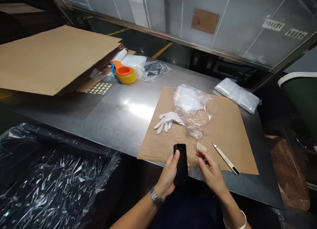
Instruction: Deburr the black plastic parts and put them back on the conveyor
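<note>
Brown cardboard sheet (228, 133): the landmark, lying flat on the silver metal desk (111, 115).
Black oblong block (182, 163): at the sheet's near edge, its lower end reaching past that edge.
Left hand (168, 174): closed around the block, thumb along its front.
Right hand (211, 171): half curled at the sheet's near edge, fingertips against or just over a small beige pad (201, 147); I cannot tell whether it grips the pad.
Progress: the block is in hand and not set down on the sheet; beyond that, how much is done or left cannot be judged from this view.
Slim beige-handled cutter (226, 159): unheld, on the sheet's near right part.
White fabric glove (169, 121): off the hands, on the sheet's left part.
Crumpled clear plastic bag (205, 107): on the sheet's far middle, bounding reach that way.
Edges: the sheet's near left corner meets the desk edge; a metal strip borders its near right side.
Room: cardboard surface shows between bag and cutter; the widest metal stretch lies left of the sheet.
</note>
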{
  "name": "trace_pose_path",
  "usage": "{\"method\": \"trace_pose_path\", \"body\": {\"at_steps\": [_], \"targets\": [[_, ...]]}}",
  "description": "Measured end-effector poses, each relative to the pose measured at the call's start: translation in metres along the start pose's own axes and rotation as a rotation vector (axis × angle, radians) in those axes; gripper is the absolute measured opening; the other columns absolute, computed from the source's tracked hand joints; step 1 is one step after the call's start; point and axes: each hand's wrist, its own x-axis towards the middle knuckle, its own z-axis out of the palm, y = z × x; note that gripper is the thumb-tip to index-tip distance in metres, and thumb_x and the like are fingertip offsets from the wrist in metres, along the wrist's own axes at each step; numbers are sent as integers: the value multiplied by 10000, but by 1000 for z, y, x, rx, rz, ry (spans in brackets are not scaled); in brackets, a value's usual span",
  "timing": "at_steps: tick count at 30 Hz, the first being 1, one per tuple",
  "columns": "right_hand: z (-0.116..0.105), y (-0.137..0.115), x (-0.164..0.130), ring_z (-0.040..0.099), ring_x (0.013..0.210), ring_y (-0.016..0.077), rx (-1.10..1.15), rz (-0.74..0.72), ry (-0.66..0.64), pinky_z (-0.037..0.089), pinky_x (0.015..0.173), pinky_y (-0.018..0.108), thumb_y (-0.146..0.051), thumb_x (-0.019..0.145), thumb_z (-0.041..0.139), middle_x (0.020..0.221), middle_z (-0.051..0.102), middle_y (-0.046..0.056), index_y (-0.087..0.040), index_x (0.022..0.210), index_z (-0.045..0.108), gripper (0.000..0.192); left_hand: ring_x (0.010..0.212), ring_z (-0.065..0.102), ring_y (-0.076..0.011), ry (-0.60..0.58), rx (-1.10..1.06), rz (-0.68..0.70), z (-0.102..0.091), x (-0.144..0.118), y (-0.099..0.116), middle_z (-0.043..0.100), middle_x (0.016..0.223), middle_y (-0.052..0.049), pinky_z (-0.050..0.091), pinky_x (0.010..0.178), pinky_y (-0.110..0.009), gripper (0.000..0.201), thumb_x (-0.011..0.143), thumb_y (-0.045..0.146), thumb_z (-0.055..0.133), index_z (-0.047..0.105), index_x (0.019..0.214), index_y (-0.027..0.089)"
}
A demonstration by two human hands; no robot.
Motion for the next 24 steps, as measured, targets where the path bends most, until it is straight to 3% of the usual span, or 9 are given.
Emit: {"method": "trace_pose_path", "body": {"at_steps": [5,10,13,16,21,24], "targets": [[-17,16,79,595,915,196,-119,-115,220,487,755,319,-341,901,401,1041,622,113,-160,1087,571,310,975,594,-224,55,186,332,13,45,1,620,1093,-122,470,839,-353,470,842,500,410,479,1158,159],[-20,18,160,587,905,161,-271,-214,203,487,789,356,-311,896,482,1034,603,59,-156,1030,573,224,1238,358,-280,155,437,557,13,72,0,457,1300,-167,215,1060,-451,531,816,374,467,413,1275,114],[-10,21,200,583,910,159,-385,-206,133,488,796,366,-312,889,503,1076,584,55,-170,1050,566,224,1231,315,-320,216,556,631,8,76,-3,434,1289,-194,157,1063,-502,576,776,329,490,425,1285,66],[5,22,232,575,932,166,-481,-181,76,486,805,372,-312,890,500,1117,565,63,-180,1086,552,242,1161,371,-334,259,631,667,1,77,-6,467,1232,-199,219,1021,-539,560,776,312,463,444,1275,59],[26,22,266,565,969,186,-550,-150,5,476,823,399,-320,878,518,1140,552,68,-169,1112,537,279,1160,425,-281,321,766,752,-15,90,-20,514,1212,-149,318,989,-476,475,830,300,380,449,1272,139],[31,23,277,564,973,189,-530,-137,-36,476,824,402,-319,877,521,1143,550,69,-168,1119,533,286,1155,450,-267,347,710,827,-22,102,-31,548,1192,-139,334,984,-443,443,835,319,365,497,1220,143]]}}
